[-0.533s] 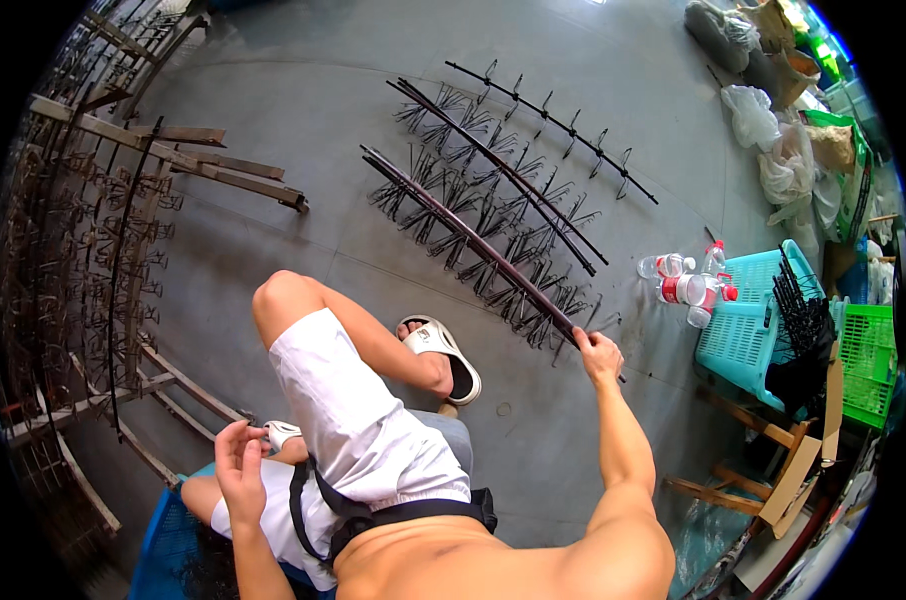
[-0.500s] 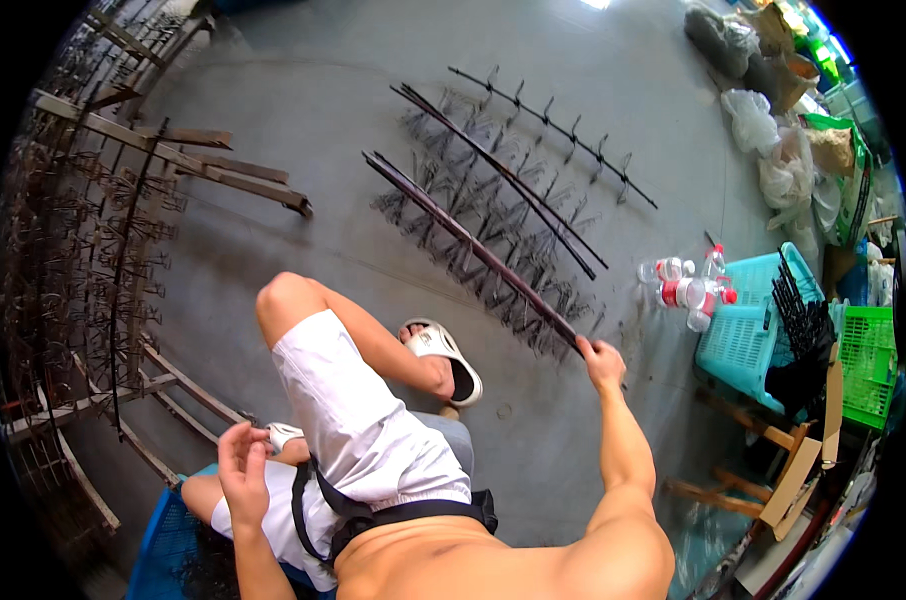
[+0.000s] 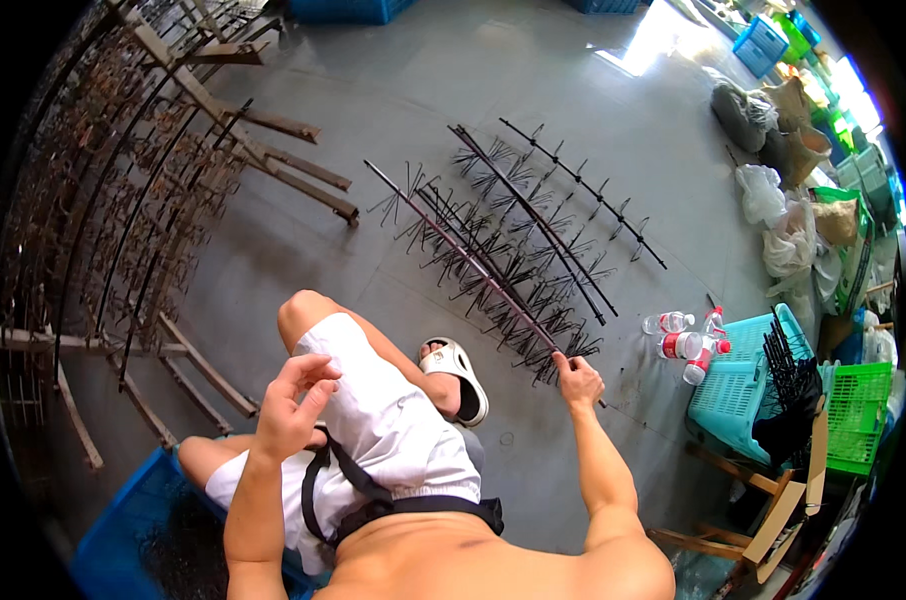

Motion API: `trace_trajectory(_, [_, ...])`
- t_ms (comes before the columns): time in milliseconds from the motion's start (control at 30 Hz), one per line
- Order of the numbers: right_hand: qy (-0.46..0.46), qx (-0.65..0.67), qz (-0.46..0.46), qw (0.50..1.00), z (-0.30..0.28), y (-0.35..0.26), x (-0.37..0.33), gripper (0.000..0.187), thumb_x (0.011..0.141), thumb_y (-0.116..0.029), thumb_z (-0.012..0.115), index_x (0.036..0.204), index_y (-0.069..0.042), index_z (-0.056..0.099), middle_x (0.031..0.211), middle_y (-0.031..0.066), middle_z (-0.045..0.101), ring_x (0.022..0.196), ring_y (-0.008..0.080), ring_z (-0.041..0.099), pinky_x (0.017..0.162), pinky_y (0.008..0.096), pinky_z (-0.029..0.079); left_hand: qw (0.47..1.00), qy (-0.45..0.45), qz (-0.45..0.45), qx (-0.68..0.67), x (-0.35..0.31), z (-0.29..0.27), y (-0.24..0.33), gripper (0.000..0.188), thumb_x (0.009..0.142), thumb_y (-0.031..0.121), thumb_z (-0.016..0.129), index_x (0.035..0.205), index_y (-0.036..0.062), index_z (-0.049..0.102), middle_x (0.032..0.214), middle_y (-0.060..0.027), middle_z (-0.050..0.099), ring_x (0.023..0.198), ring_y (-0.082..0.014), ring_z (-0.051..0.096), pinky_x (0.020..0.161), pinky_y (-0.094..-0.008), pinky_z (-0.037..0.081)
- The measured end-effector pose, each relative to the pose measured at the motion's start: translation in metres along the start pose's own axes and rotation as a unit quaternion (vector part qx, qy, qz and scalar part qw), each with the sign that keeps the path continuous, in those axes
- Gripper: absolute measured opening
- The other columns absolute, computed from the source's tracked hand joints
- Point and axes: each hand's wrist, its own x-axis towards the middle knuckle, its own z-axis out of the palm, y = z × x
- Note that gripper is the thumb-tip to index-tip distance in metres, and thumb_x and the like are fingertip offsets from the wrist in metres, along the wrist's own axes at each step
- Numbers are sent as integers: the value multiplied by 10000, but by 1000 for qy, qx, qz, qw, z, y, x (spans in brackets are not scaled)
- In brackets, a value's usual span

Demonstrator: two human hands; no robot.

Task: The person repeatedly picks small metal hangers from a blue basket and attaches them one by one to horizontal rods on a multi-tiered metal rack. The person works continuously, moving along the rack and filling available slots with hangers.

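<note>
Floor (image 3: 533, 90): grey concrete | right hand (image 3: 578, 380) fingers grip spiked rod (image 3: 473, 265) | left hand (image 3: 291, 405) fingers loosely spread

The right arm reaches forward, nearly straight, its hand (image 3: 579, 380) closed in a grip, knuckles up. The left arm is bent at the elbow, the forearm raised; its hand (image 3: 291, 408) hangs empty above the thigh, fingers loosely curled and spread, thumb apart from the forefinger.
</note>
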Motion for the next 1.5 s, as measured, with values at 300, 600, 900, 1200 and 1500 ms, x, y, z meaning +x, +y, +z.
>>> trace_trajectory(300, [154, -2, -178, 972, -127, 64, -5, 440, 692, -525, 689, 663, -88, 650, 577, 87, 614, 561, 291, 604, 568, 387, 452, 986, 157, -38, -47, 6, -72, -23, 228, 930, 162, 490, 1033, -20, 582, 897, -61, 629, 844, -132, 571, 799, -259, 447])
trace_trajectory(600, [270, 105, -513, 808, -197, -104, 39, 392, 655, -357, 784, 632, -36, 561, 544, 79, 520, 505, 243, 498, 497, 337, 380, 944, 193, 17, -267, 90, -185, -27, 574, 951, 448, 384, 1188, -58, 514, 1241, -167, 536, 1233, -221, 422, 1101, -373, 127])
trace_trajectory(900, [50, 37, -726, 684, -138, -421, 16, 234, 820, -165, 615, 1024, -49, 623, 801, 78, 567, 785, 264, 507, 807, 358, 385, 707, 506, 156, -469, -82, -267, -136, 183, 915, 191, 545, 812, 40, 555, 874, -87, 616, 922, -181, 598, 880, -285, 444])
trace_trajectory(1200, [-18, -8, -776, 630, -49, -542, 5, 161, 802, -173, 632, 917, -61, 640, 837, 65, 621, 807, 248, 557, 887, 355, 354, 508, 667, 126, -530, -102, -254, -211, 118, 900, 125, 525, 859, 17, 501, 786, -58, 542, 846, -189, 603, 809, -289, 476])
trace_trajectory(1500, [15, -50, -745, 665, -9, -574, 42, 332, 799, -234, 671, 1107, -113, 632, 975, 99, 641, 975, 266, 576, 900, 357, 392, 670, 667, -60, -320, -141, -217, -157, 265, 828, 125, 556, 1075, 32, 567, 1062, -100, 586, 997, -208, 557, 894, -345, 446])
